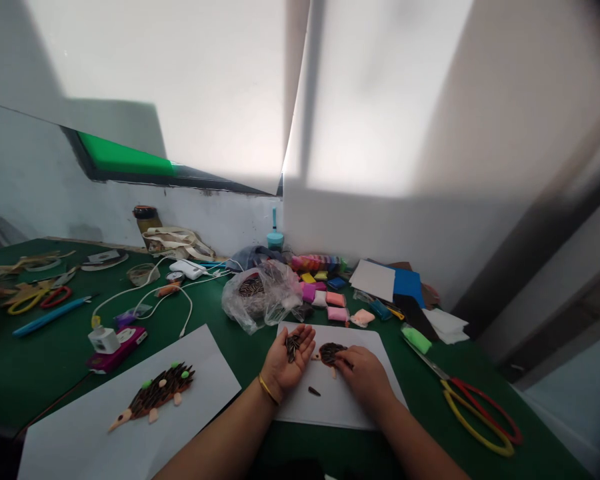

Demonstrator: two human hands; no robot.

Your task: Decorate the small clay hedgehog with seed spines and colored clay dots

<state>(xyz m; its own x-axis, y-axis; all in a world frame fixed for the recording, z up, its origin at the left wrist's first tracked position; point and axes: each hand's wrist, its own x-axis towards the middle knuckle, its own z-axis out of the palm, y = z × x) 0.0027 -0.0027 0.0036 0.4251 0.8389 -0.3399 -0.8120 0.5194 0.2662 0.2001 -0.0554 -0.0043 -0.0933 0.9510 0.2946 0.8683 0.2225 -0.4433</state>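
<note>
Here we go: the left hand lies open, palm up, cupping dark seeds. The right hand sits palm down, fingers on a clay hedgehog at its ten o'clock; whether they grip, I can't tell. The hedgehog lies crosswise on a white sheet, snout toward the left palm, right hand nearer.

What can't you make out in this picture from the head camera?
Head view:
- right hand covers part of the clay hedgehog
- clear plastic bag blurs the seeds inside
- seeds in the left hand, on the left hand, are too small to count
- tan shapes at far left are cut off by the edge
</note>
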